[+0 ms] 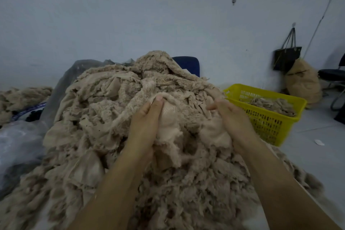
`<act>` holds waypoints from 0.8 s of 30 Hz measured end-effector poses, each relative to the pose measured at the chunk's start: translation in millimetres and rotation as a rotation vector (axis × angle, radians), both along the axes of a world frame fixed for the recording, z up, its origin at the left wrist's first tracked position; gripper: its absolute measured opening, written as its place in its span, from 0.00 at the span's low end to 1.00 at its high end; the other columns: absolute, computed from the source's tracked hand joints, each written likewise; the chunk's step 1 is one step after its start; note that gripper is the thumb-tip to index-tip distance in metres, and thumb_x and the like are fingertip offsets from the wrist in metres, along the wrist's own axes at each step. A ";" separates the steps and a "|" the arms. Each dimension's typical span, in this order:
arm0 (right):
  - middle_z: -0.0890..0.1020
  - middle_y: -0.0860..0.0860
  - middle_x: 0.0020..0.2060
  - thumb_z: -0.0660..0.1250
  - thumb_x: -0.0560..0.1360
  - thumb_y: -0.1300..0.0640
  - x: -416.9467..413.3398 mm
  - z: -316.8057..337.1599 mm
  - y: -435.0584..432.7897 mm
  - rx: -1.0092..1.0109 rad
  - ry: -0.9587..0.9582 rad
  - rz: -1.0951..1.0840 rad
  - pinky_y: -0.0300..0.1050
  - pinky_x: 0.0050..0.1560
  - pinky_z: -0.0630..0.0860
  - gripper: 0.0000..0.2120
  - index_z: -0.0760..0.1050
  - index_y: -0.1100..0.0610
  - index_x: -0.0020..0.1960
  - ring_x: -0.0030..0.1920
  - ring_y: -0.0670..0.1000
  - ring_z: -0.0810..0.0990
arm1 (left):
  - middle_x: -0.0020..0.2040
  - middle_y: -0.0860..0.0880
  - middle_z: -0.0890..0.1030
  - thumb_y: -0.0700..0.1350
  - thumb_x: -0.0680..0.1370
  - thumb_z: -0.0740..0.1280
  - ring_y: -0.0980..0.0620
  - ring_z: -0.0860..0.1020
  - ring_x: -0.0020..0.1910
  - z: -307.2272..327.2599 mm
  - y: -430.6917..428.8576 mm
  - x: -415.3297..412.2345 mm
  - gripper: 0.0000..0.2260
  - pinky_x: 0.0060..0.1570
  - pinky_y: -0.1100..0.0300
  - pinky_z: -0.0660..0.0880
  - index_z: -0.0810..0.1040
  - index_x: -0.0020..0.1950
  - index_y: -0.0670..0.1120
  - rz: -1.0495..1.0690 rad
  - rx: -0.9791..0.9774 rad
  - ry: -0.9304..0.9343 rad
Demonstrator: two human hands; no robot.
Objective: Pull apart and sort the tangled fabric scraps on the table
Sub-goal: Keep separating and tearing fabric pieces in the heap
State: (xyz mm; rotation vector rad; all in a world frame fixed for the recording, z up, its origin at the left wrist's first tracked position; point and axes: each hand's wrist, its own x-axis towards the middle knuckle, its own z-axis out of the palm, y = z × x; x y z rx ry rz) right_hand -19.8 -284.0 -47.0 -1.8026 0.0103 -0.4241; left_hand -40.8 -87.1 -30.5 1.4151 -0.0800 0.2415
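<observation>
A: Two hands are sunk in the heap of tangled beige fabric scraps on the table: a smooth beige scrap is pinched by the left hand, frayed folds gripped by the right hand.
B: If yanked, snagged threads could be torn or clumps dragged off.

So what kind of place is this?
Probably a textile-waste sorting workroom: a huge heap of tangled beige fabric scraps, a yellow slotted plastic basket holding more, and a stuffed tan sack behind.

- A scuffed blue-grey wall stood behind.
- A dark bag hung on it.
- A black chair stood on the pale floor.
</observation>
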 end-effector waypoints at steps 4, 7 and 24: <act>0.83 0.35 0.44 0.55 0.68 0.21 -18.1 4.9 28.6 -0.112 0.099 0.406 0.37 0.47 0.70 0.29 0.82 0.40 0.47 0.47 0.31 0.79 | 0.42 0.48 0.87 0.59 0.78 0.68 0.49 0.85 0.43 -7.1 -6.4 2.4 0.14 0.48 0.50 0.82 0.85 0.39 0.53 0.004 -0.005 -0.006; 0.80 0.31 0.39 0.66 0.70 0.28 -26.0 -4.2 49.7 -0.266 0.098 0.537 0.27 0.40 0.71 0.12 0.75 0.35 0.42 0.43 0.34 0.79 | 0.39 0.52 0.86 0.60 0.80 0.64 0.52 0.85 0.41 -6.1 -10.0 4.6 0.16 0.42 0.56 0.82 0.83 0.41 0.52 0.064 0.001 -0.014; 0.74 0.23 0.50 0.54 0.72 0.28 -21.9 -10.1 2.3 -0.266 0.133 0.428 0.27 0.51 0.64 0.28 0.77 0.42 0.62 0.55 0.27 0.70 | 0.45 0.49 0.87 0.58 0.82 0.62 0.49 0.86 0.40 6.3 20.6 20.4 0.16 0.34 0.56 0.82 0.84 0.47 0.51 0.135 -0.058 0.110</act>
